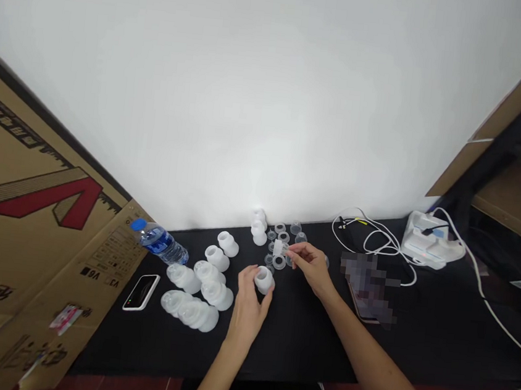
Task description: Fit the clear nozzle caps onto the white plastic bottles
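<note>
Two bare forearms (pixel 366 336) angled inward across a black tabletop (pixel 290 353), left hand (pixel 246 308) with fingers curled around a white cup-shaped part (pixel 264 280), right hand (pixel 312 265) just beside it, fingertips pinched together on a small translucent piece (pixel 278 247), among clear plastic rings (pixel 279 262).

Left hand (pixel 249 300) curled, fingers (pixel 246 275) cupped forward, right hand (pixel 312 267) raised, pinching just beyond those fingers, left forearm (pixel 218 377) and right forearm (pixel 368 349) reaching forward
</note>
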Tool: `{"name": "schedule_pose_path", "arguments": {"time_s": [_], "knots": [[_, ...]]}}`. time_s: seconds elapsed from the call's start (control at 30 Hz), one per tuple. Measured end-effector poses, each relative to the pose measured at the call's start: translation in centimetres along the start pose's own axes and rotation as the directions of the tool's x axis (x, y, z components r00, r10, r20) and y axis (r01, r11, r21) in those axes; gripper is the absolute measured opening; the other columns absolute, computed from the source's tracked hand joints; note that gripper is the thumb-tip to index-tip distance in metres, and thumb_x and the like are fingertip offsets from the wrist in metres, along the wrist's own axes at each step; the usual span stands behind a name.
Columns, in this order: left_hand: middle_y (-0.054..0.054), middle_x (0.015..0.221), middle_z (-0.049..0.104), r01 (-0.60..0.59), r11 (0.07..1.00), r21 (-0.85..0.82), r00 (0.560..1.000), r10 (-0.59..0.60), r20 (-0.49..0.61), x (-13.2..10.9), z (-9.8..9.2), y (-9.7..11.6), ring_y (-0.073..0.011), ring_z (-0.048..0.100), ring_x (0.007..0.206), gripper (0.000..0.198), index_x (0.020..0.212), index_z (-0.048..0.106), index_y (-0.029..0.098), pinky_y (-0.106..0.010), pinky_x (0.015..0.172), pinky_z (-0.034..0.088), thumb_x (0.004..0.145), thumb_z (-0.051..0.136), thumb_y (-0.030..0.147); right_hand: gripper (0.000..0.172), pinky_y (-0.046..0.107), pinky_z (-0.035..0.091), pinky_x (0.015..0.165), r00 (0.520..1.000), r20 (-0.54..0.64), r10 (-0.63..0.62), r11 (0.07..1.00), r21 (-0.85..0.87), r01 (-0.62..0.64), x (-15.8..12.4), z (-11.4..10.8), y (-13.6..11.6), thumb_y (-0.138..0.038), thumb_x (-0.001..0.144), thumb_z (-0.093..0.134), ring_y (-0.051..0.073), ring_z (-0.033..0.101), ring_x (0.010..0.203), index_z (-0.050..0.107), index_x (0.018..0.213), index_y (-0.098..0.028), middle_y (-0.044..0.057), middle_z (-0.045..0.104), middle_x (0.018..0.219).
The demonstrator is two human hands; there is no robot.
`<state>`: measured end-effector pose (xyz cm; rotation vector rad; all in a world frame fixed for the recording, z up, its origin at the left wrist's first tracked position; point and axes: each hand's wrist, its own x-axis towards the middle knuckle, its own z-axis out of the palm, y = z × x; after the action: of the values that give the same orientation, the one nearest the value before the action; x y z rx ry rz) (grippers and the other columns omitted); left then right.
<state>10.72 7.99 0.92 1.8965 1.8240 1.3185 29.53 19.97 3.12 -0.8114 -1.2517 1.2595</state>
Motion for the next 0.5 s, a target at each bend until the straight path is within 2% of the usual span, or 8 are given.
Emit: {"name": "schedule_pose_path", "arguments": {"time_s": [0.07,0.13,0.2,0.3,0.4,0.5], "knots": [[-0.018,0.138,0.066,0.082,0.992,-0.091,0.996,-0.077,0.053,-0.4,0.6,-0.6,-0.0339,0.071,0.127,0.065,0.157,0.038,0.023,-0.053,0.102,0.061,0.102,0.07,0.033,0.035,0.03,0.053,0.055,1.0,0.004,0.002,1.0,-0.001,-0.002,0.1,-0.1,0.0,-0.053,0.083,0.092,0.015,0.061,0.057,0.081,0.092,-0.022,0.002,0.076,0.078],[-0.016,0.132,0.071,0.142,0.981,-0.13,0.987,-0.131,0.088,-0.4,0.7,-0.9,-0.0331,0.074,0.122,0.073,0.157,0.032,0.023,-0.052,0.1,0.062,0.098,0.074,0.034,0.034,0.03,0.052,0.054,1.0,0.0,0.008,1.0,0.0,-0.008,0.1,-0.1,0.0,-0.053,0.084,0.091,0.014,0.059,0.055,0.081,0.092,-0.022,0.001,0.076,0.076],[-0.013,0.126,0.073,0.153,0.982,-0.11,0.987,-0.145,0.074,0.2,0.6,-1.0,-0.0324,0.075,0.118,0.064,0.148,0.043,0.023,-0.05,0.099,0.062,0.094,0.077,0.032,0.034,0.03,0.051,0.053,1.0,-0.01,0.012,1.0,-0.002,-0.012,0.2,-0.2,-0.1,-0.054,0.085,0.089,0.014,0.059,0.054,0.08,0.093,-0.022,0.001,0.076,0.076],[-0.01,0.118,0.07,0.095,0.993,-0.069,0.995,-0.096,0.001,1.9,0.2,-1.3,-0.0301,0.074,0.112,0.044,0.13,0.057,0.023,-0.048,0.099,0.061,0.091,0.077,0.03,0.036,0.03,0.051,0.052,1.0,-0.03,0.006,1.0,-0.013,-0.006,0.3,-0.4,-0.2,-0.056,0.086,0.088,0.015,0.059,0.055,0.08,0.093,-0.022,0.002,0.077,0.078],[-0.01,0.123,0.067,0.044,0.996,-0.082,0.999,-0.046,-0.02,3.2,0.0,-2.0,-0.0291,0.071,0.115,0.044,0.136,0.059,0.024,-0.047,0.101,0.061,0.096,0.074,0.033,0.037,0.029,0.05,0.051,0.999,-0.052,-0.001,1.0,-0.016,0.0,0.4,-0.5,-0.2,-0.057,0.085,0.089,0.015,0.058,0.055,0.08,0.093,-0.022,0.003,0.077,0.079],[-0.013,0.131,0.064,0.026,0.995,-0.097,0.999,-0.028,-0.023,3.5,-0.1,-2.9,-0.0298,0.068,0.123,0.049,0.147,0.057,0.025,-0.048,0.106,0.059,0.1,0.071,0.034,0.038,0.029,0.049,0.051,0.998,-0.062,0.007,1.0,-0.008,-0.007,0.5,-0.6,0.0,-0.057,0.083,0.09,0.015,0.058,0.055,0.08,0.092,-0.022,0.003,0.077,0.08]]}}
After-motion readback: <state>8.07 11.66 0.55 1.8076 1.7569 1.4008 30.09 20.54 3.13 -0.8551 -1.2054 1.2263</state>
